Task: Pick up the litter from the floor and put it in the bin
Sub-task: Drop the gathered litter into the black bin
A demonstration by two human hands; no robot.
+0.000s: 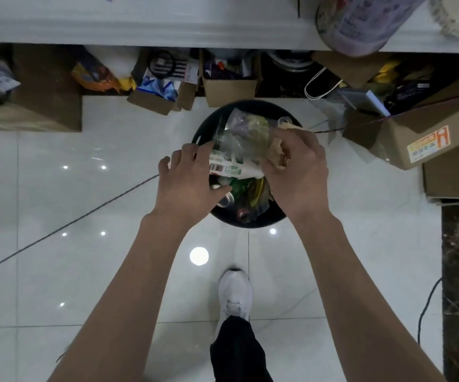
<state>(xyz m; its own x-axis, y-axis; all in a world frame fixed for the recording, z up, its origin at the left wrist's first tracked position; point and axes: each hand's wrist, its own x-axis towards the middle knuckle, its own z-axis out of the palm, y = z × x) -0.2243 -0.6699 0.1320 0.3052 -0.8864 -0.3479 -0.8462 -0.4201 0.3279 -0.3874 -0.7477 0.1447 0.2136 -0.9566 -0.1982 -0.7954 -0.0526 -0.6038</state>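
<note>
Litter [239,133]: a loose bundle of clear plastic, a white barcoded wrapper [229,168] and crumpled brownish paper [276,150], held just above the mouth of the bin and not yet dropped. Right hand [297,175]: fingers curled round the paper and the right edge of the plastic, carrying the load. Left hand [189,183]: fingers spread and fairly straight, laid against the left side of the wrapper, seemingly to steady the bundle and keep it inside the rim; no firm pinch is visible. Bin [250,224]: round, dark, on the floor directly under both hands. It already holds cans and packets and looks nearly full, which likely explains the guiding two-handed hold. Floor [98,188]: glossy pale tiles, with a thin dark cable [71,222] running off left. Near: one white shoe [235,296]. Far: open cardboard boxes [231,89] under a pale ledge [140,31].
</note>
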